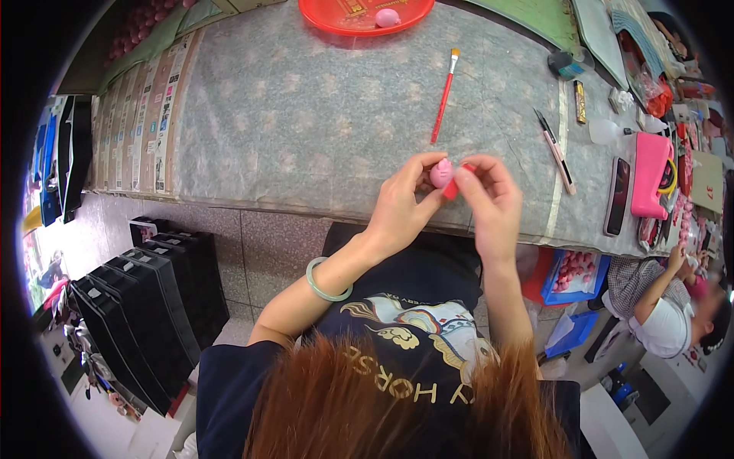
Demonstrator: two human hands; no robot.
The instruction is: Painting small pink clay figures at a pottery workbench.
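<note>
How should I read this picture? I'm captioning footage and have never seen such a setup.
There is no machine: these are a person's bare hands. The single picture comes from the left of two fisheye cameras worn on the head, looking down, so straight edges bend. On the grey-covered table lie a brush, a cutter knife, a phone and, at the far edge, a red tray. The left hand holds a small pink figure; the right hand pinches a red piece close by.
</note>
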